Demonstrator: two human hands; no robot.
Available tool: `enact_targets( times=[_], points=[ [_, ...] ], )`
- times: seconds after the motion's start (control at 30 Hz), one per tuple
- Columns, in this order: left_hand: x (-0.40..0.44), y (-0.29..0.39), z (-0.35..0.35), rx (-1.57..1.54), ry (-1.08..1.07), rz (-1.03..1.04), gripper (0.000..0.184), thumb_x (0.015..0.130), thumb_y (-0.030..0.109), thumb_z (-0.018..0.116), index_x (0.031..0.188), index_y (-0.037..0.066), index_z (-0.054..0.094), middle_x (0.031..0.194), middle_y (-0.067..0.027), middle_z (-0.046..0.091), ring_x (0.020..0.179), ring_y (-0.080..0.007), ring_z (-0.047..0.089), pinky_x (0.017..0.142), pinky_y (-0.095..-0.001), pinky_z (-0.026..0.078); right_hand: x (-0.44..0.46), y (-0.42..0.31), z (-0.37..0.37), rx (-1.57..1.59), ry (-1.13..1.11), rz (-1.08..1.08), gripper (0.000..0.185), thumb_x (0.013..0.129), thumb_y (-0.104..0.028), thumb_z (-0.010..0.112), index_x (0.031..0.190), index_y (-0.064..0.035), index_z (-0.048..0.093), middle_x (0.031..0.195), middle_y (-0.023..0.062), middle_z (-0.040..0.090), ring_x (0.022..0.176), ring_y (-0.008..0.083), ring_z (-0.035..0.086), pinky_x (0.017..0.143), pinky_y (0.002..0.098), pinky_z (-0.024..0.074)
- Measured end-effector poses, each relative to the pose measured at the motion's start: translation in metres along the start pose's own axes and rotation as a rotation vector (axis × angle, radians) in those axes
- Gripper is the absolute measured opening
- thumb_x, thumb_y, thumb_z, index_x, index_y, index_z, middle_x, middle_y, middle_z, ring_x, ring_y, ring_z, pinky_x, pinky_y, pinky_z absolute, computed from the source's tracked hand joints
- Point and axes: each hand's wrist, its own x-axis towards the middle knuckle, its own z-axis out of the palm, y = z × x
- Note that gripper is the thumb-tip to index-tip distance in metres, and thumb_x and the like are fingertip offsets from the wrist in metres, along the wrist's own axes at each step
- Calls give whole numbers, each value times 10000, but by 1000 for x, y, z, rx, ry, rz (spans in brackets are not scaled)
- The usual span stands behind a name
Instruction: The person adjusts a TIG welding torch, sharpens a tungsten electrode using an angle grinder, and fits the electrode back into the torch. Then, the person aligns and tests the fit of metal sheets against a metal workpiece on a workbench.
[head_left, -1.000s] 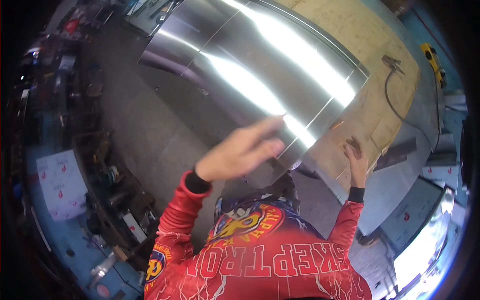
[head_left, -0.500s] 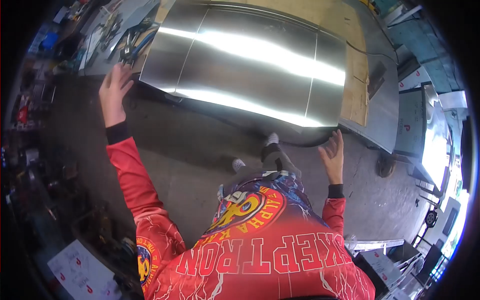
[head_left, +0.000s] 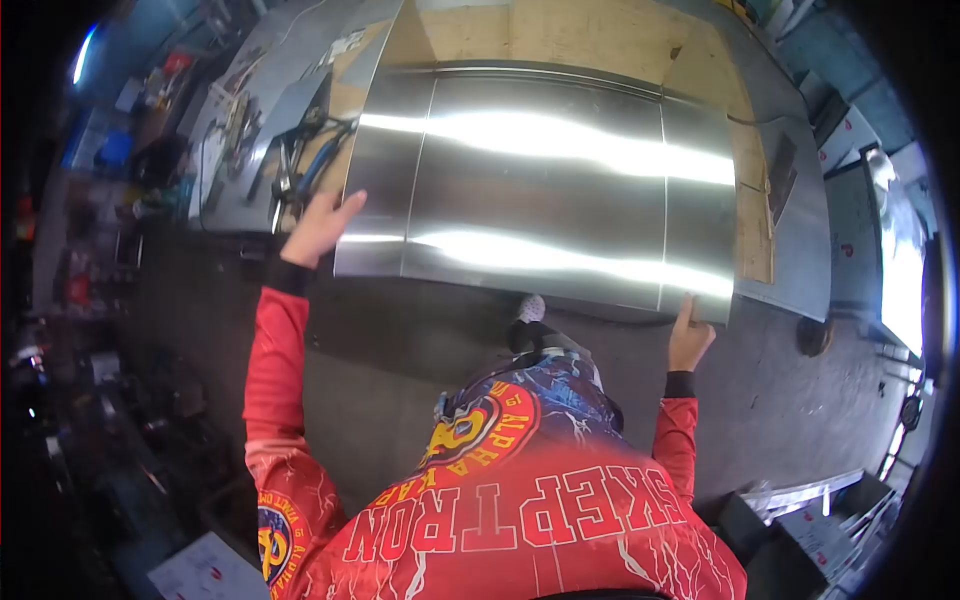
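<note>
Metal panel [head_left: 540, 205] was seen at 12 to 1 o'clock, large, shiny, crossed by two thin lines, with bright glare bands along it. It was placed over a plywood board [head_left: 590, 40], whose bare parts were visible beyond the panel at 12 o'clock and off its end at 2 to 3 o'clock. Left hand [head_left: 318, 228] was held at the panel's side edge, 10 o'clock; thumb was set apart from the fingers and its tip was seen over the edge; whether the metal was pinched could not be told. Right hand [head_left: 691, 338] was held at the near edge by the corner, just past 3 o'clock; one finger was stretched onto the edge, the others were bent and partly hidden, so a pinch could not be confirmed. Blue-handled tool [head_left: 322, 160] was noted among dark tools just beside the panel, 10 to 11 o'clock. Dark strip [head_left: 782, 180] was seen on the grey table [head_left: 806, 245], 2 o'clock. Red jersey [head_left: 560, 535] was shown at 6 o'clock, printed sheet [head_left: 208, 572] at 7 to 8, light shoe [head_left: 532, 307] near centre on the floor [head_left: 400, 380].
</note>
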Motion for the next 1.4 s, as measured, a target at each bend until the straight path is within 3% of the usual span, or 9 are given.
enact_targets(
  times=[0.4, 0.47, 0.6, 0.73, 0.83, 0.97, 1.1, 1.17, 1.4],
  points=[
    [-2, -6, -29, -267, -112, -140, 303, 966, 242, 569, 1026, -51, 619, 806, 27, 558, 742, -50, 436, 662, -244, 382, 41, -66, -54, -103, 91, -140, 163, 881, -121, 692, 934, 33, 675, 888, 102, 707, 779, 183, 652, 734, 306, 494],
    [-1, -15, -36, -297, -124, -150, 300, 964, 250, 580, 1027, -40, 628, 819, 24, 571, 746, -44, 441, 661, -233, 379, 61, -54, -85, -776, 41, -563, 213, 866, -108, 709, 1026, 32, 690, 977, 113, 713, 843, 179, 684, 751, 302, 520],
    [-4, -19, -38, -373, -71, -205, 295, 956, 271, 605, 991, -20, 638, 794, 39, 568, 731, -28, 437, 637, -222, 358, 146, -191, -126, -329, 25, -531, 240, 867, -82, 705, 1068, 44, 665, 963, 106, 692, 839, 180, 658, 746, 321, 504],
    [-14, -14, -5, -609, 13, -270, 369, 951, 301, 615, 1124, -25, 615, 1020, -31, 645, 884, -76, 551, 788, -224, 444, 243, -281, -153, -1047, -1, -754, 294, 972, -121, 531, 1243, -135, 642, 859, 116, 678, 676, 157, 618, 643, 303, 476],
    [-18, -56, 65, -570, 69, -130, 338, 936, 316, 626, 823, -3, 616, 622, 52, 475, 569, -64, 368, 490, -291, 300, 280, -308, -174, -1264, -25, -865, 360, 977, -117, 486, 1303, -211, 607, 827, 114, 666, 516, 142, 519, 541, 298, 424],
    [-29, -49, 137, -1071, -54, -213, 324, 940, 216, 624, 1177, -3, 592, 1092, -42, 633, 996, -110, 548, 897, -265, 420, 272, -312, -160, -945, 207, -1425, 525, 922, -67, 563, 1418, -212, 471, 932, 104, 686, 754, 197, 659, 587, 314, 541],
    [-21, -67, 132, -1182, -54, -188, 296, 940, 139, 599, 1189, -21, 574, 1129, -59, 630, 1021, -125, 566, 916, -277, 420, 251, -292, -178, -852, 214, -987, 472, 909, -72, 584, 1365, -185, 535, 1128, 119, 670, 978, 226, 668, 657, 322, 563],
    [-15, -71, 130, -1154, -53, -216, 301, 942, 116, 587, 1201, -33, 558, 1127, -58, 628, 1015, -129, 572, 920, -281, 421, 230, -295, -188, -1724, 286, -994, 413, 889, -59, 615, 1294, -142, 601, 1132, 104, 678, 920, 224, 688, 656, 294, 562],
    [9, -100, 95, -410, 197, -219, 776, 903, 258, 644, 1442, -90, 207, 1372, -268, 453, 1271, -337, 453, 1049, -348, 351, 164, -353, -116, -657, 293, -1034, 218, 863, -104, 673, 1076, -68, 704, 1025, 81, 714, 792, 212, 705, 675, 287, 532]
  ],
)
